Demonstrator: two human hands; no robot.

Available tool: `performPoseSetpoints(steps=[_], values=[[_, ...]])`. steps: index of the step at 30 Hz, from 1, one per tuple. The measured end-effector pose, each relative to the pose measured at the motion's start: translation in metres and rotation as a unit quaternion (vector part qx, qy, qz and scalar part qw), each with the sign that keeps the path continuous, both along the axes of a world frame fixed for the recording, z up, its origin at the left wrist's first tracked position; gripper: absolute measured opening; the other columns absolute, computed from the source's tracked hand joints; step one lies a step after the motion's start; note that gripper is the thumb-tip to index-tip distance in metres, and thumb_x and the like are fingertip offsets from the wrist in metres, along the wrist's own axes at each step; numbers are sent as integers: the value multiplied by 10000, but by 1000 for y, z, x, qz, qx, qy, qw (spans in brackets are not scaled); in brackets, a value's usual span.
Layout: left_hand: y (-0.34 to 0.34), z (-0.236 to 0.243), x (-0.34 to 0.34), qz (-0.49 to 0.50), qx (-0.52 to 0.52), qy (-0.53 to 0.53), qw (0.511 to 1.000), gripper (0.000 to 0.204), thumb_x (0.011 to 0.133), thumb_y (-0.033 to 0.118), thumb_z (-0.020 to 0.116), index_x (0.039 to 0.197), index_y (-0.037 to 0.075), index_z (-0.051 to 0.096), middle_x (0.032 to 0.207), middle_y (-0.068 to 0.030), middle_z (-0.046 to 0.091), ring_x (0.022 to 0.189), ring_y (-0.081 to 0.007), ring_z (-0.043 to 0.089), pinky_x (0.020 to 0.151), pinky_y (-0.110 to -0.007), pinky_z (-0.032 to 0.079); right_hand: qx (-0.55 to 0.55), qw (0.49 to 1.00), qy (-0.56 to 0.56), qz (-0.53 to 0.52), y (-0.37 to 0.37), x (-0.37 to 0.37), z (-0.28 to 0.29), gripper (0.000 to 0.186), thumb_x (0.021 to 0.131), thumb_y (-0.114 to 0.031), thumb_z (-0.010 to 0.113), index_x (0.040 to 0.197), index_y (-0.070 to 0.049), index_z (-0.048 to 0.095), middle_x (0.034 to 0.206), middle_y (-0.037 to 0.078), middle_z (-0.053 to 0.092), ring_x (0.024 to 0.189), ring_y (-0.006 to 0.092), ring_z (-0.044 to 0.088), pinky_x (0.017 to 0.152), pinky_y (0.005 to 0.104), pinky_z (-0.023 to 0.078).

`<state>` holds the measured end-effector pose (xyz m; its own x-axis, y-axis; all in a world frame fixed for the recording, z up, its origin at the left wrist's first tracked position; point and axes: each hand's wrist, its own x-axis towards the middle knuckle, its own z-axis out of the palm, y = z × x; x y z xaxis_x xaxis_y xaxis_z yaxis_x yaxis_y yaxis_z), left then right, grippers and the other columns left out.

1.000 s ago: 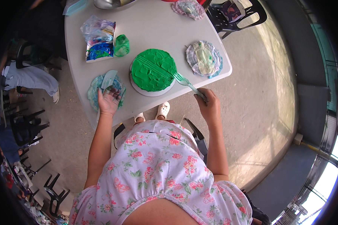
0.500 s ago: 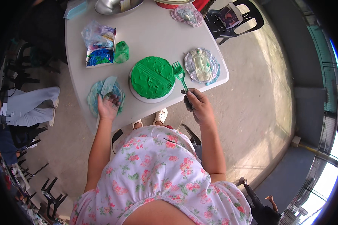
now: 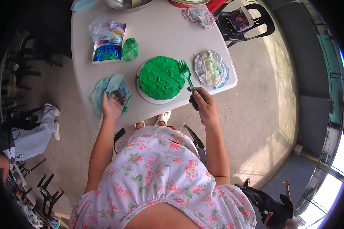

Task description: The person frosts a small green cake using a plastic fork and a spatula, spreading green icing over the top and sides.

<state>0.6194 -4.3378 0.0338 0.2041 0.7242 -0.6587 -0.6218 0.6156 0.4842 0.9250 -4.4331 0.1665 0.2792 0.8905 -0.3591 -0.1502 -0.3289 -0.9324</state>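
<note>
A round cake [image 3: 160,78] covered in green frosting sits on a white board, with parallel grooves across its top. My right hand [image 3: 203,105], its fingertips darkly smeared, grips a green-coated plastic fork [image 3: 189,78]. The fork's tines are at the cake's right edge; I cannot tell whether they touch it. My left hand [image 3: 114,106] is palm up, fingers loosely apart, over a crumpled blue-stained cloth [image 3: 97,97]. Beside its fingertips lies a pale blue plastic scraper [image 3: 115,82], and I see no grip on it.
A white tray [image 3: 107,57] with blue and green frosting and plastic bags stands far left, beside a green-smeared cup [image 3: 130,49]. Stained cloths [image 3: 211,69] lie on the right. A metal bowl [image 3: 128,4] is at the back. A black chair [image 3: 252,23] stands beyond the table.
The fork's tines have come slightly left, overlapping the cake's right edge. My left hand stays by the scraper. The view has shifted a little; people in the background have moved.
</note>
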Motion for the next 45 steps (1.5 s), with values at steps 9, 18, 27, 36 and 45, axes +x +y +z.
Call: performPoseSetpoints(steps=[9, 18, 27, 36, 45], values=[[2, 1, 3, -8, -2, -17, 1000, 502, 825, 553, 370, 880, 96, 568, 805, -45, 556, 802, -224, 527, 666, -320, 377, 0, 1000, -7, 2, 5, -10, 8, 185, 893, -147, 468, 981, -16, 564, 653, -17, 509, 499, 21, 374, 438, 170, 280], [10, 8, 7, -79, 9, 50, 996, 401, 825, 493, 425, 931, 128, 555, 834, -28, 572, 795, -179, 527, 657, -303, 366, 7, 999, -54, -1, 10, -15, 4, 189, 893, -148, 471, 980, -9, 565, 660, -15, 514, 508, 18, 375, 451, 169, 286], [19, 23, 20, -102, 6, 114, 988, 392, 818, 460, 487, 913, 83, 539, 823, -39, 598, 791, -159, 536, 678, -284, 361, -8, 979, -197, -42, 13, -13, -3, 196, 888, -160, 475, 980, -20, 577, 672, -12, 530, 538, 33, 392, 480, 184, 320], [19, -2, 10, -144, 50, 139, 979, 333, 858, 400, 454, 929, 89, 546, 860, -43, 608, 824, -175, 574, 635, -281, 409, 61, 907, -413, -62, 19, -19, 6, 166, 830, -106, 508, 959, -49, 594, 796, 148, 565, 682, 310, 555, 617, 350, 438], [17, -2, 11, -123, 58, 141, 981, 284, 868, 359, 463, 930, 89, 529, 856, -45, 602, 841, -190, 586, 634, -296, 413, 65, 893, -442, -57, 17, -22, 9, 182, 807, -85, 540, 976, -69, 605, 764, 138, 559, 651, 286, 557, 589, 349, 443]])
